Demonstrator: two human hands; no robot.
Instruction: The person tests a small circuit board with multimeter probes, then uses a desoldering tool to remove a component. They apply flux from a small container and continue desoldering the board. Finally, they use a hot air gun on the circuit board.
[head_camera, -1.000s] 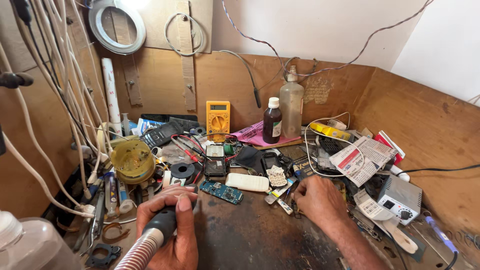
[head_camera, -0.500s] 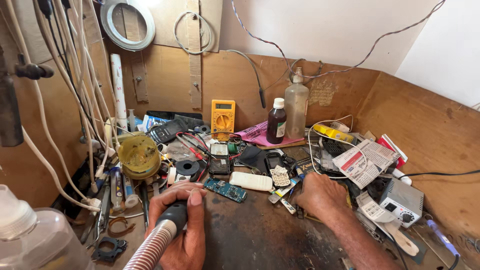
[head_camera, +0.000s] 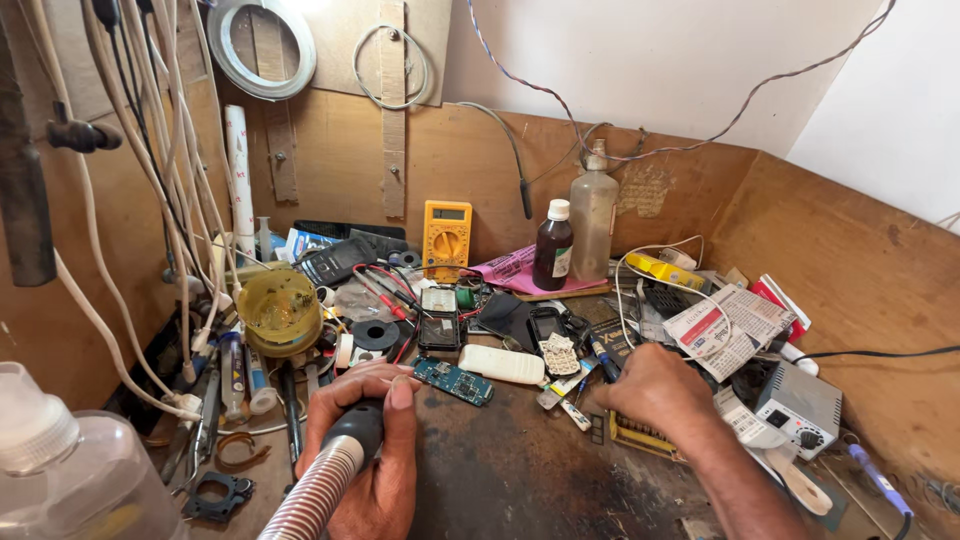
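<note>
Left hand (head_camera: 365, 455) nudged forward, gripping black-nozzled ribbed grey hose (head_camera: 325, 480)

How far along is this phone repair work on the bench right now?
Done: a dark phone lies opened, and a small blue-green circuit board lies bare on the dark wooden worktop. In hand: the left hand has its grip on a black nozzle with a ribbed grey hose, tip near that board; the right hand rests on parts beside it. Left: the white phone casing and keypad lie loose, unassembled.
</note>
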